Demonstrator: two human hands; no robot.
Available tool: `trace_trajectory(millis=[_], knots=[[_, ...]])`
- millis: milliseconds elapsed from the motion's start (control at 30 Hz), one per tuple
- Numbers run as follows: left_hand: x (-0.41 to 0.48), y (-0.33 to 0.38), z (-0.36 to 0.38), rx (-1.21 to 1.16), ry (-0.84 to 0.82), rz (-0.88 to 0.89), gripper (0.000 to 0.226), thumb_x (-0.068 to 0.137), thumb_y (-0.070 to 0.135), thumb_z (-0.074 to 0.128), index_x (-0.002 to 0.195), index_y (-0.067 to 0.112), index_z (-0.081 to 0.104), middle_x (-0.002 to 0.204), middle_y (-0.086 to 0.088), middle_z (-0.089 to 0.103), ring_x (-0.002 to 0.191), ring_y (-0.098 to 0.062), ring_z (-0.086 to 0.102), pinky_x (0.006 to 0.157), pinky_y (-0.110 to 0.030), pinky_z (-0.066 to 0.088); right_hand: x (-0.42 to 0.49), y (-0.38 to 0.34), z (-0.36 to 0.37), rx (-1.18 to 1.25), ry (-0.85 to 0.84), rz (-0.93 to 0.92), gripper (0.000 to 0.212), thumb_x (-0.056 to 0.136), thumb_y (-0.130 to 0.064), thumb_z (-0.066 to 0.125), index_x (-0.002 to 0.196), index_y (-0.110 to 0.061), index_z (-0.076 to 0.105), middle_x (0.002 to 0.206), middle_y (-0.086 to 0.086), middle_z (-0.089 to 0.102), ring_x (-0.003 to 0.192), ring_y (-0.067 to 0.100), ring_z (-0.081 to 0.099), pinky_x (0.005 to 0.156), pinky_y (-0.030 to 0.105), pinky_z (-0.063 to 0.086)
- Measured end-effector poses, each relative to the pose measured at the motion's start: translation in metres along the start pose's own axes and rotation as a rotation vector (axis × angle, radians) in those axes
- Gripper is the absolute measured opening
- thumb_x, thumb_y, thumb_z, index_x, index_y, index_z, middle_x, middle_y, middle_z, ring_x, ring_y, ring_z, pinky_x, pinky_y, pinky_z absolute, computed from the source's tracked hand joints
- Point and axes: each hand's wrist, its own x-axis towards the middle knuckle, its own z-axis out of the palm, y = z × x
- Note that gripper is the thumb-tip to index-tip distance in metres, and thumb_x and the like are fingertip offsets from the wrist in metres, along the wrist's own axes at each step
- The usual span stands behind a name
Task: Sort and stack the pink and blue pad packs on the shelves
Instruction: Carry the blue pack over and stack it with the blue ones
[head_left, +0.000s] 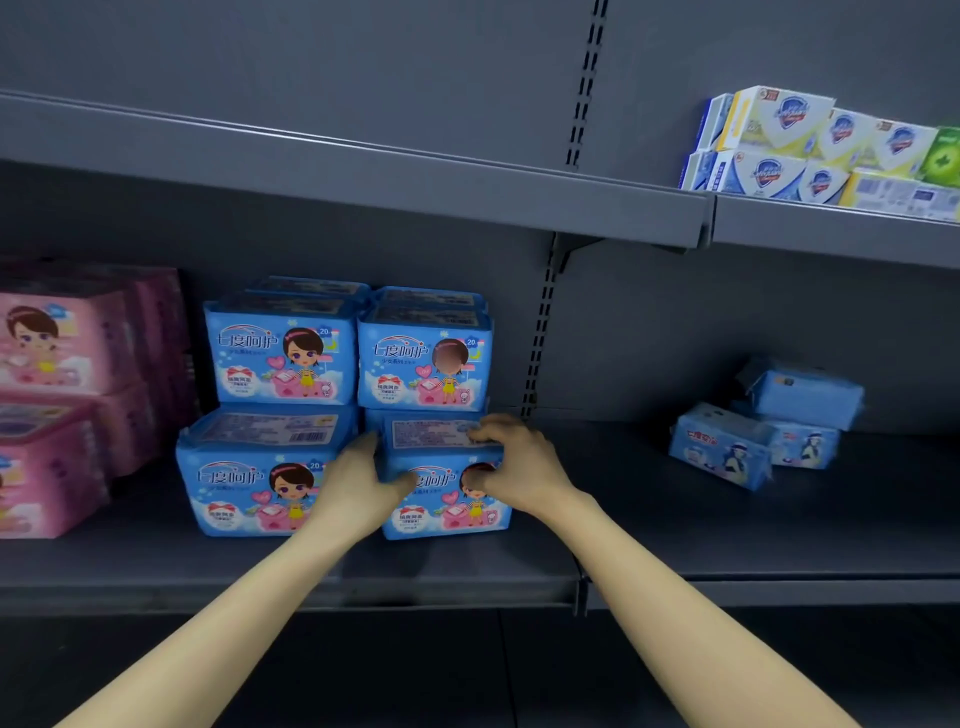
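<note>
Starting at your far left, the pink pad packs (57, 374) stand stacked on the shelf (623, 519), and just beside them the blue pad packs (283, 358) sit two high in two columns. Your left hand (358, 488) lays straight fingers along the left side of the lower right blue pack (447, 512), thumb across its front. Your right hand (519, 467) curls over that pack's top right corner, gripping it. Farther right, the loose blue packs (753, 426) lie jumbled, well apart, with soap boxes (831, 150) on the shelf above.
</note>
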Motion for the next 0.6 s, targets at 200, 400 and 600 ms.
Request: trace_trajectory(millis=[200, 400, 600], knots=[[-0.005, 0.013, -0.005, 0.234, 0.015, 0.145, 0.05, 0.087, 0.021, 0.06, 0.133, 0.006, 0.047, 0.147, -0.013, 0.035, 0.131, -0.026, 0.039, 0.1, -0.028, 0.033, -0.001, 0.0, 0.003, 0.026, 0.011, -0.003, 0.049, 0.075, -0.019, 0.07, 0.122, -0.015, 0.057, 0.132, -0.006, 0.048, 0.115, 0.011, 0.051, 0.085, 0.014, 0.036], [-0.015, 0.019, 0.003, 0.42, 0.004, 0.255, 0.044, 0.093, 0.019, 0.05, 0.136, 0.01, 0.043, 0.152, -0.009, 0.022, 0.133, -0.027, 0.037, 0.102, -0.029, 0.035, -0.005, 0.002, 0.008, 0.059, 0.016, -0.031, 0.049, 0.077, -0.016, 0.069, 0.124, -0.014, 0.054, 0.13, -0.003, 0.048, 0.115, 0.014, 0.051, 0.091, 0.022, 0.042], [-0.012, 0.011, 0.007, 0.48, 0.051, 0.328, 0.044, 0.092, 0.013, 0.051, 0.136, 0.008, 0.043, 0.145, -0.009, 0.035, 0.133, -0.026, 0.035, 0.099, -0.031, 0.04, -0.006, 0.0, 0.01, 0.063, 0.032, -0.042, 0.053, 0.078, -0.017, 0.069, 0.128, -0.016, 0.052, 0.134, -0.003, 0.046, 0.119, 0.013, 0.048, 0.093, 0.019, 0.039]])
